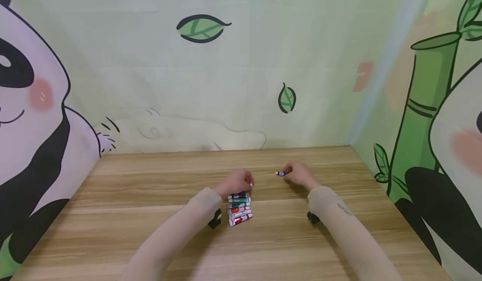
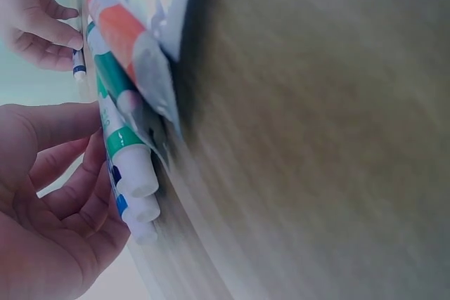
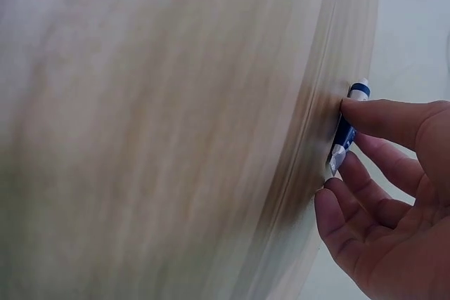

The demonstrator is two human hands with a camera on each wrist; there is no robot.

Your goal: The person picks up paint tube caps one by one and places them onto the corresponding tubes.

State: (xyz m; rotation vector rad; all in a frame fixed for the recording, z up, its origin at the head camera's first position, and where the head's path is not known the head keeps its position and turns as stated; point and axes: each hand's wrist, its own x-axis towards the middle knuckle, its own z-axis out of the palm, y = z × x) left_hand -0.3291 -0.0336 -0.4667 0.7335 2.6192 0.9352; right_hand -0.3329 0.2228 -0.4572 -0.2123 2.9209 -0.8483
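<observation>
In the head view my right hand [image 1: 299, 174] pinches a small dark-blue paint tube [image 1: 280, 173] with a white cap, low over the table. The right wrist view shows the thumb and fingers on that blue tube [image 3: 344, 130], its silver end pointing down in the picture. My left hand [image 1: 235, 180] is at the far end of a row of several paint tubes [image 1: 239, 210], its curled fingers around the last blue tube [image 2: 121, 205]. Its fingertips are partly hidden behind the tubes. A green tube [image 2: 125, 138] and an orange tube [image 2: 123, 33] lie beside it.
The wood-grain table [image 1: 263, 247] reaches back to a pale green wall covering [image 1: 244, 76] printed with leaves. Printed pandas [image 1: 34, 126] and bamboo [image 1: 421, 118] are at the sides. Dark wrist devices [image 1: 215, 219] sit under both sleeves.
</observation>
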